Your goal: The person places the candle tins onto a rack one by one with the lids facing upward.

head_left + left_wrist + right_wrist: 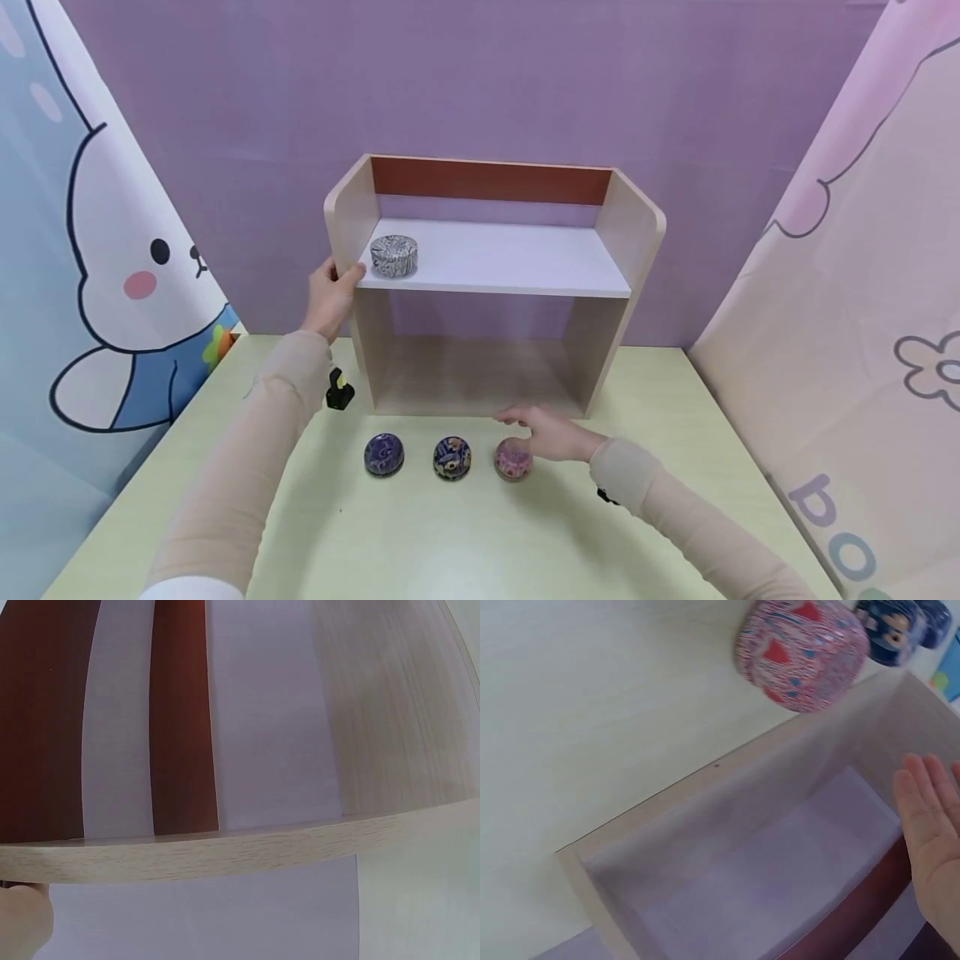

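My left hand (330,293) grips the left side panel of a small wooden shelf unit (491,375), thumb at the front and fingers round the outside. In the left wrist view only a bit of that hand (24,919) shows beside the panel edge (187,859). My right hand (551,435), fingers extended, hovers by a round pink patterned tin (513,467); the right wrist view shows the hand (937,847) apart from the pink tin (802,656). A black-and-white patterned tin (393,257) stands at the left end of the white upper shelf (502,258).
A purple tin (384,456) and a dark blue, yellow-patterned tin (452,458) sit in a row with the pink one, in front of the unit on the pale table (420,542). Purple cloth (487,75) hangs behind; printed cloths flank both sides.
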Tool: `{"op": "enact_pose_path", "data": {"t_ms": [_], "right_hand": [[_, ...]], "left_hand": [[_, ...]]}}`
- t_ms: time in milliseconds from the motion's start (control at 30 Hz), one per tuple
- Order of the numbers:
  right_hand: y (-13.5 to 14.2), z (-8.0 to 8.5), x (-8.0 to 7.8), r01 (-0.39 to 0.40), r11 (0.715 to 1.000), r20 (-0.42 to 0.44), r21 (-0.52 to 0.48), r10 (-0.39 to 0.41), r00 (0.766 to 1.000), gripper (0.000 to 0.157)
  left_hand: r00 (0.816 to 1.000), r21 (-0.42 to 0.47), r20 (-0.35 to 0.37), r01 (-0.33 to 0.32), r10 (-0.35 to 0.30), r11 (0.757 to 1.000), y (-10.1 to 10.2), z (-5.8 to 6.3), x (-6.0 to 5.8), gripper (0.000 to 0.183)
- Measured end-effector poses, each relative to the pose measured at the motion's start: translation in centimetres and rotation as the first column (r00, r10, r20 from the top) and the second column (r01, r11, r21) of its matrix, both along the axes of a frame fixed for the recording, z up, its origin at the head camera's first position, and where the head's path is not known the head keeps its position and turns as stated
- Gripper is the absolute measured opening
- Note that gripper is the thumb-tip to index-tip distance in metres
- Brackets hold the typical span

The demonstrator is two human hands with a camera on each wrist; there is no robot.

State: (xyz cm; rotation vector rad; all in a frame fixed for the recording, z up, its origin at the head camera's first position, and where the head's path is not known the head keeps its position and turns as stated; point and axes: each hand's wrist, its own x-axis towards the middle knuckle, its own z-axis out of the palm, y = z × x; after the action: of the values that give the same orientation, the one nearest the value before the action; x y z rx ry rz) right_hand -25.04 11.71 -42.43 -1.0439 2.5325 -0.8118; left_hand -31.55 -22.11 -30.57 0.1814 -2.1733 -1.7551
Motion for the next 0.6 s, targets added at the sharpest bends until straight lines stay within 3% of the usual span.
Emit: {"op": "enact_pose_path", "data": {"t_ms": [133,267,400,500,600], "right_hand": [[0.1,-0.8,0.4,-0.065,0.993,-0.154,0.095,0.079,0.985,0.047],[0.2,-1.5,0.9,-0.119,0.971,-0.314,0.208,0.181,0.932,0.052],[0.5,-2.1,1.2,-0.130,0.941,-0.403,0.313,0.256,0.879,0.054],[0.7,-2.8,1.2,-0.153,0.924,-0.484,0.351,0.319,0.815,0.054],[0.9,-3.7,0.9,-0.185,0.902,-0.579,0.391,0.397,0.712,0.054]], "left_hand": [[1.000,0.000,-0.007,-0.003,0.003,1.000,0.0,0.1,0.0,0.048],[1.000,0.000,-0.018,-0.003,0.003,1.000,0.1,0.1,0.0,0.048],[1.000,0.002,-0.013,0.005,-0.005,1.000,0.0,-0.1,-0.1,0.049],[1.000,0.006,-0.001,0.013,-0.013,1.000,0.0,-0.1,0.0,0.051],[1.000,0.008,0.004,0.013,-0.013,1.000,-0.1,0.0,0.0,0.051]]}}
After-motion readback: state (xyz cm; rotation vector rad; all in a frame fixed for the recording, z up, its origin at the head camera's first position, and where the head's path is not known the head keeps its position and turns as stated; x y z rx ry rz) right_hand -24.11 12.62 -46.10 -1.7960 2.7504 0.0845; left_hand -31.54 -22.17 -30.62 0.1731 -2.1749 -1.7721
